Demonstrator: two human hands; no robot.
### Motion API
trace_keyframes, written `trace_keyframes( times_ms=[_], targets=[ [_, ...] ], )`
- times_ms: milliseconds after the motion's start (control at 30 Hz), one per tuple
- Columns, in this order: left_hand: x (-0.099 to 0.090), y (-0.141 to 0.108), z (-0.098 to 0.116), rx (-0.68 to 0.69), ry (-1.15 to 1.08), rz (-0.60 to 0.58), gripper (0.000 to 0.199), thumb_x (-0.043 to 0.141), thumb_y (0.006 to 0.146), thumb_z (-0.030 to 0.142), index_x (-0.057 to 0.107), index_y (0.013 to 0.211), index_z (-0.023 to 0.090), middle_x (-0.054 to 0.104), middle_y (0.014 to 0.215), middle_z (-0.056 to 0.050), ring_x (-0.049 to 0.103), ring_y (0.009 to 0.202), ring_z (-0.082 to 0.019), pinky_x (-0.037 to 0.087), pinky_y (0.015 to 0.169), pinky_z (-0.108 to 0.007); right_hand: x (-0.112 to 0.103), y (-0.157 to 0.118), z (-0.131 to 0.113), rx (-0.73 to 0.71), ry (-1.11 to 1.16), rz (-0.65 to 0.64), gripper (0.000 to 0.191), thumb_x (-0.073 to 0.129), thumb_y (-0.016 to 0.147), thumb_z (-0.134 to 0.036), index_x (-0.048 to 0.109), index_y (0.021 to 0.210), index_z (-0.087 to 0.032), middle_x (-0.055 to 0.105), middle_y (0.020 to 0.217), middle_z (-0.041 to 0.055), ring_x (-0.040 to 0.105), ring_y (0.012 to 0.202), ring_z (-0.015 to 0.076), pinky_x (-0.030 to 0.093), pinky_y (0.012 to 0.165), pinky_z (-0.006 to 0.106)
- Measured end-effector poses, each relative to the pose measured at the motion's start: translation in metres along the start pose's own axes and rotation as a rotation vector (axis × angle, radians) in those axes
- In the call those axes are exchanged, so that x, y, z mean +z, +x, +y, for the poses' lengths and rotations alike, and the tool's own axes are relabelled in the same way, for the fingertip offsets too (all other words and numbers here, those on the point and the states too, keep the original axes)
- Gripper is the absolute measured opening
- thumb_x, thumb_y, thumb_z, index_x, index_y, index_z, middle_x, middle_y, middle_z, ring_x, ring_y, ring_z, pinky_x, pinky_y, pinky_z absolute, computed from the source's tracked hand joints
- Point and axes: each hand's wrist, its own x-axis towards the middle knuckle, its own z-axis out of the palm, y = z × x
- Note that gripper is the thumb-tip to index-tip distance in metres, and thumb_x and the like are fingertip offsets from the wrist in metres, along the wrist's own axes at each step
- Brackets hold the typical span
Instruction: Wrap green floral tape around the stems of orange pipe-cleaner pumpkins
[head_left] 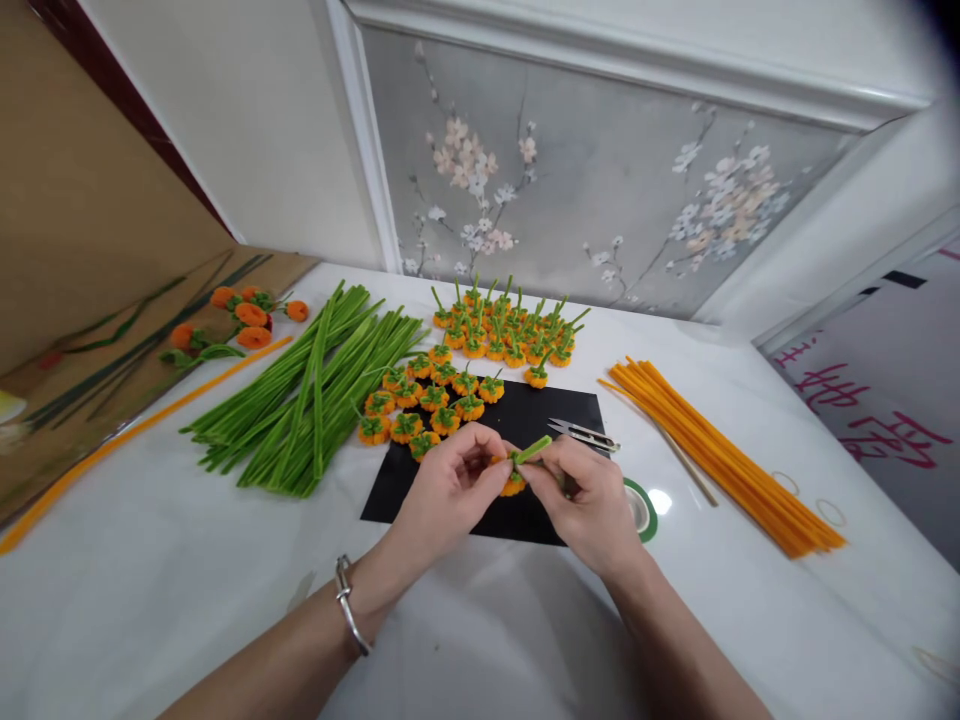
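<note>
Over the black mat (577, 405), a small orange pipe-cleaner pumpkin (513, 487) is pinched between my two hands. My left hand (457, 478) grips its left side with thumb and forefinger. The fingers of my right hand (589, 495) close at the base of its green pipe-cleaner stem (535, 449), which points up and right. Fingers hide much of the pumpkin. Orange pumpkins with green tops (433, 398) lie just beyond my left hand. Thread snips (585, 434) rest on the mat beyond my right hand, and a roll of green tape (649, 510) sits beside it.
Green pipe cleaners (300, 410) are heaped at the left. Orange pipe cleaners (720, 455) lie at the right, with a thin stick (688, 465) alongside. More stemmed pumpkins (510, 325) stand at the back near the wall. Orange flowers (251, 315) lie on cardboard at the far left.
</note>
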Motion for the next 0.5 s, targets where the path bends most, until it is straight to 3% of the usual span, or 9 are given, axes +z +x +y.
trace_keyframes(
  times_ms=[200, 300, 367, 500],
  targets=[
    [-0.002, 0.002, -0.001, 0.027, 0.096, -0.047, 0.013, 0.057, 0.081, 0.021, 0.065, 0.088, 0.014, 0.066, 0.082, -0.005, 0.061, 0.076, -0.016, 0.049, 0.069, -0.027, 0.003, 0.002, 0.005, 0.078, 0.022, -0.008, 0.022, 0.056, 0.085, -0.019, 0.049, 0.064, -0.019, 0.038, 0.059, -0.0048, 0.040, 0.054, 0.0097, 0.033, 0.051, 0.023],
    [-0.003, 0.004, -0.004, 0.015, 0.087, -0.065, 0.014, 0.058, 0.081, 0.023, 0.065, 0.091, 0.014, 0.066, 0.085, -0.006, 0.061, 0.079, -0.017, 0.049, 0.071, -0.028, 0.004, 0.002, 0.007, 0.093, -0.011, -0.022, 0.017, 0.054, 0.085, -0.018, 0.053, 0.068, -0.018, 0.043, 0.060, -0.0040, 0.042, 0.055, 0.0097, 0.033, 0.052, 0.023],
    [-0.004, 0.007, -0.009, 0.017, 0.090, -0.077, 0.014, 0.062, 0.080, 0.025, 0.064, 0.089, 0.015, 0.065, 0.088, -0.006, 0.060, 0.081, -0.017, 0.048, 0.073, -0.028, 0.005, 0.003, 0.007, 0.108, -0.030, -0.044, 0.013, 0.052, 0.083, -0.014, 0.057, 0.071, -0.018, 0.046, 0.061, -0.0035, 0.043, 0.056, 0.0099, 0.034, 0.053, 0.023],
    [-0.007, 0.014, -0.014, -0.050, 0.111, -0.099, 0.014, 0.069, 0.074, 0.026, 0.061, 0.076, 0.014, 0.060, 0.075, -0.001, 0.053, 0.069, -0.013, 0.042, 0.064, -0.024, 0.005, 0.005, 0.006, 0.157, -0.016, -0.146, 0.016, 0.050, 0.080, -0.010, 0.063, 0.074, -0.017, 0.049, 0.061, -0.0034, 0.044, 0.055, 0.0096, 0.033, 0.052, 0.022]
  ],
)
